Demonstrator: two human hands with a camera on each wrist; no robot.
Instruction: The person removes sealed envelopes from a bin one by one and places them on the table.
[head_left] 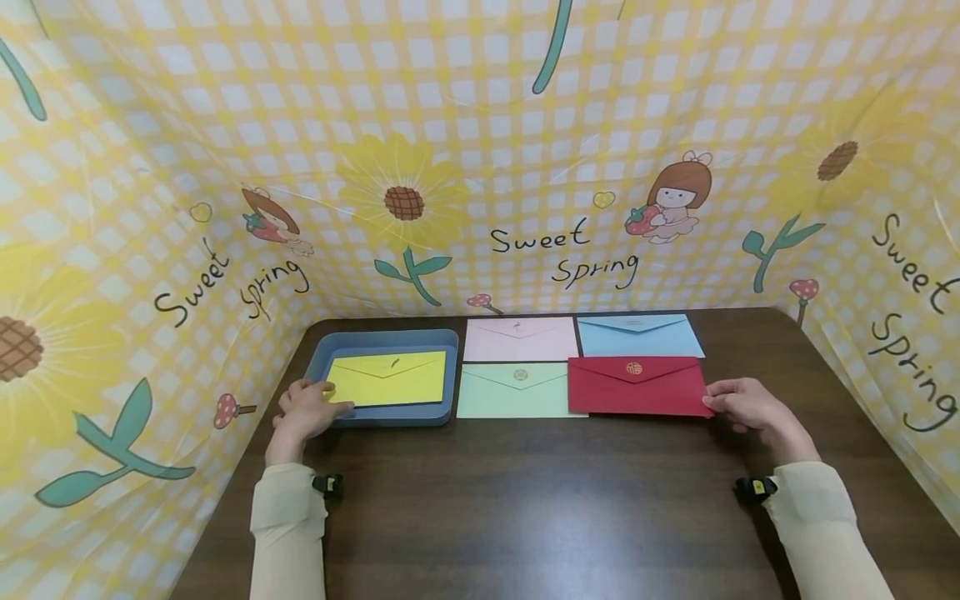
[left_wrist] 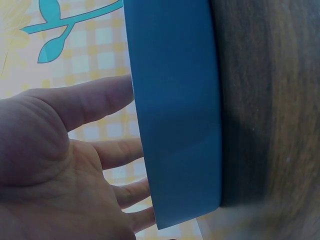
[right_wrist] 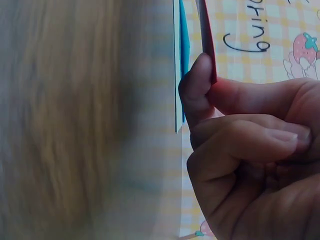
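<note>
A yellow envelope (head_left: 386,380) lies in the blue tray (head_left: 375,339). My left hand (head_left: 303,408) reaches over the tray's left side, its thumb and fingers spread apart at the envelope's left edge. In the left wrist view the tray wall (left_wrist: 175,110) hides those fingertips. On the right, my right hand (head_left: 753,408) pinches a red envelope (head_left: 636,387) by its right edge between thumb and index finger. The right wrist view shows the red envelope (right_wrist: 206,40) held edge-on, its other fingers curled below. The red envelope overlaps part of a light green envelope (head_left: 513,392).
Behind the green and red envelopes lie a pink envelope (head_left: 520,340) and a light blue envelope (head_left: 637,336). All sit on a dark wooden table (head_left: 525,508). A yellow checked cloth (head_left: 465,83) hangs along the back and both sides.
</note>
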